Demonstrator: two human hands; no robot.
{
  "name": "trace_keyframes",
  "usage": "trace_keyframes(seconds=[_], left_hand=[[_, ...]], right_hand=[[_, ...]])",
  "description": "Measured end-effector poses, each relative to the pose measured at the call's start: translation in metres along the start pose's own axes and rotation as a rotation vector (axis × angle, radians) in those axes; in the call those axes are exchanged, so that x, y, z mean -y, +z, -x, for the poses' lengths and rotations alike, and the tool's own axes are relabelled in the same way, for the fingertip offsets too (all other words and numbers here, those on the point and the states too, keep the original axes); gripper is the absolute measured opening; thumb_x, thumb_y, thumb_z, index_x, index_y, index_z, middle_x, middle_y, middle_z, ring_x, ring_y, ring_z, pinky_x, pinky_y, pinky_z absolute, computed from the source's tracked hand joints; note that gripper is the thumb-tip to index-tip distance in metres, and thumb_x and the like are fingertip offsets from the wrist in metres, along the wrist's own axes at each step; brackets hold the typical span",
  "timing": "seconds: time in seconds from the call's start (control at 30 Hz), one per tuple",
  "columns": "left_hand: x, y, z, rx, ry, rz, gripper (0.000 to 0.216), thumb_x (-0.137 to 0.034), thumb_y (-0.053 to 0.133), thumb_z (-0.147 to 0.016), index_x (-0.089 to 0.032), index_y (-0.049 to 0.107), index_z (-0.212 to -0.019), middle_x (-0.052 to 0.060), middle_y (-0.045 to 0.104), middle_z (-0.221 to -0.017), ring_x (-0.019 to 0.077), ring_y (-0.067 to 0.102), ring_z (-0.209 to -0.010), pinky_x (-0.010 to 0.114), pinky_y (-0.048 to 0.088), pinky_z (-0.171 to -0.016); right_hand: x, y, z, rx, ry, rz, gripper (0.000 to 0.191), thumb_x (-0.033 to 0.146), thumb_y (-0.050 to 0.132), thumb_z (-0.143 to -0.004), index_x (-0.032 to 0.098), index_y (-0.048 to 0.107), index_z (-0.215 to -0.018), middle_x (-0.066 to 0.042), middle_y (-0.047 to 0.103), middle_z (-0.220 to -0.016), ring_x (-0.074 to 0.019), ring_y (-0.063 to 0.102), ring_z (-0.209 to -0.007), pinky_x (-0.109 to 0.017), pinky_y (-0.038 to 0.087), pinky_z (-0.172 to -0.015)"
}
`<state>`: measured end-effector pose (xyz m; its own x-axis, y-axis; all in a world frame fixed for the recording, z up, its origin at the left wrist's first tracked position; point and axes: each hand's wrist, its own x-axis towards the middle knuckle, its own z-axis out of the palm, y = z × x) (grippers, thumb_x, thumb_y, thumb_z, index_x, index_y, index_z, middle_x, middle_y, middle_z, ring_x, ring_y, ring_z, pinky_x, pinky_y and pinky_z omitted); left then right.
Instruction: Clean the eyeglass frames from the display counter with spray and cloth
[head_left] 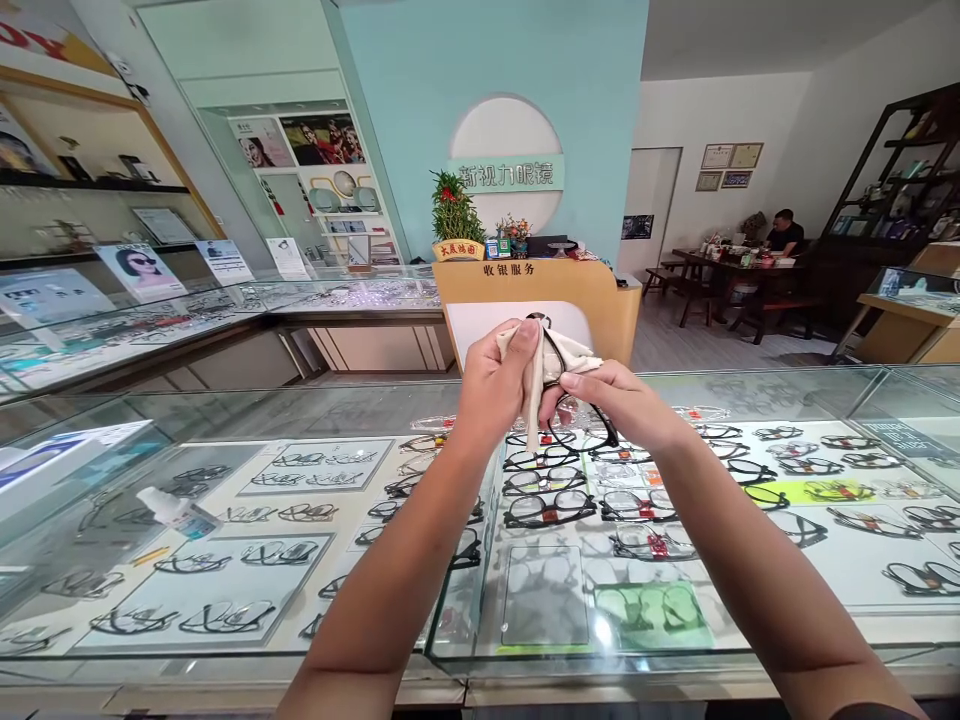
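Note:
Held up over the glass display case is a pair of black-framed eyeglasses (556,352), partly wrapped in a cream cloth (534,405). My left hand (499,375) pinches the cloth around the upper part of the frame, thumb on top. Lower down and to the right, my right hand (615,395) grips the glasses and an edge of the cloth between thumb and fingers. One dark temple hangs below my right hand. The cloth hides much of the lenses.
Under my arms, a glass display case (544,595) holds rows of eyeglasses. A white spray bottle (178,513) lies at the left. Ahead stands a wooden cashier counter (619,310) with plants on it. At the far right, a person (785,235) sits by a dark table (731,268).

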<state>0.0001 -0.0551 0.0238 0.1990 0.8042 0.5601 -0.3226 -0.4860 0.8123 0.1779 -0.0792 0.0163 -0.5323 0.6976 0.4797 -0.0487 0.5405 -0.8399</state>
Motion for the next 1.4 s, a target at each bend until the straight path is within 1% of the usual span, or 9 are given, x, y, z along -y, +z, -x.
trace_keyframes(seconds=[0.17,0.37,0.43,0.67,0.77,0.93,1.1,1.2,1.4], left_hand=[[-0.008,-0.016,-0.003,0.260,-0.117,0.008,0.048,-0.068,0.072,-0.095,-0.021,0.064,-0.093,0.001,0.067,-0.061,0.0186,0.066,-0.049,0.028,0.053,-0.047],[-0.008,-0.021,-0.004,0.351,-0.092,0.004,0.050,-0.048,0.094,-0.081,-0.020,0.066,-0.112,0.002,0.074,-0.076,0.0166,0.070,-0.057,0.026,0.056,-0.053],[-0.005,-0.015,-0.003,0.338,-0.083,0.022,0.051,-0.047,0.095,-0.079,-0.022,0.064,-0.111,-0.001,0.071,-0.070,0.0158,0.066,-0.051,0.027,0.057,-0.052],[0.000,0.007,0.002,0.018,0.018,-0.001,0.052,-0.064,0.086,-0.084,-0.023,0.055,-0.080,-0.006,0.056,-0.053,0.0099,0.048,-0.038,0.023,0.040,-0.040],[0.002,0.006,0.002,-0.043,0.031,-0.020,0.054,-0.071,0.078,-0.088,-0.022,0.056,-0.077,-0.006,0.054,-0.051,0.0098,0.046,-0.037,0.024,0.036,-0.038],[0.006,-0.005,-0.005,0.056,-0.074,-0.001,0.053,-0.073,0.072,-0.092,-0.021,0.063,-0.086,-0.003,0.062,-0.055,0.0137,0.056,-0.041,0.027,0.048,-0.045],[0.007,-0.011,-0.015,-0.085,-0.059,0.080,0.056,-0.074,0.080,-0.084,-0.020,0.068,-0.092,0.002,0.073,-0.071,0.0184,0.073,-0.068,0.027,0.057,-0.062],[0.006,-0.017,-0.018,-0.082,-0.048,0.052,0.056,-0.073,0.080,-0.085,-0.019,0.073,-0.097,0.005,0.078,-0.081,0.0199,0.076,-0.080,0.028,0.059,-0.070],[0.004,-0.024,-0.010,0.165,-0.185,-0.054,0.060,-0.075,0.081,-0.082,-0.016,0.076,-0.091,0.006,0.078,-0.078,0.0206,0.073,-0.076,0.028,0.057,-0.070]], right_hand=[[0.007,-0.007,0.002,-0.013,0.003,-0.035,0.046,0.053,0.063,-0.106,0.019,0.086,-0.086,-0.006,0.080,-0.084,-0.0176,0.063,-0.075,-0.032,0.053,-0.079],[0.008,-0.010,0.003,-0.019,0.034,-0.106,0.048,0.054,0.061,-0.107,0.019,0.086,-0.087,-0.005,0.078,-0.081,-0.0171,0.065,-0.074,-0.031,0.053,-0.080],[0.005,-0.009,0.003,-0.013,0.036,-0.110,0.049,0.055,0.060,-0.107,0.019,0.085,-0.086,-0.006,0.079,-0.083,-0.0179,0.067,-0.077,-0.031,0.054,-0.081],[0.000,-0.005,0.001,0.044,0.014,-0.063,0.047,0.054,0.060,-0.108,0.018,0.084,-0.090,-0.007,0.080,-0.089,-0.0170,0.064,-0.079,-0.031,0.053,-0.079],[0.001,-0.004,0.001,0.022,0.015,-0.062,0.047,0.053,0.061,-0.108,0.017,0.083,-0.088,-0.007,0.079,-0.088,-0.0161,0.063,-0.077,-0.030,0.053,-0.079],[0.004,-0.008,0.001,-0.043,-0.005,-0.029,0.047,0.054,0.061,-0.108,0.019,0.085,-0.089,-0.005,0.079,-0.086,-0.0162,0.063,-0.076,-0.031,0.052,-0.079],[0.003,-0.016,0.004,-0.192,-0.002,0.005,0.048,0.056,0.059,-0.108,0.021,0.087,-0.091,-0.004,0.077,-0.086,-0.0165,0.058,-0.074,-0.031,0.048,-0.075],[0.002,-0.023,0.005,-0.318,-0.064,-0.004,0.045,0.058,0.061,-0.106,0.023,0.087,-0.094,-0.007,0.076,-0.104,-0.0196,0.062,-0.088,-0.032,0.049,-0.081],[-0.002,-0.026,0.003,-0.441,-0.224,0.074,0.038,0.054,0.059,-0.109,0.030,0.089,-0.105,-0.007,0.064,-0.126,-0.0243,0.057,-0.132,-0.036,0.044,-0.114]])
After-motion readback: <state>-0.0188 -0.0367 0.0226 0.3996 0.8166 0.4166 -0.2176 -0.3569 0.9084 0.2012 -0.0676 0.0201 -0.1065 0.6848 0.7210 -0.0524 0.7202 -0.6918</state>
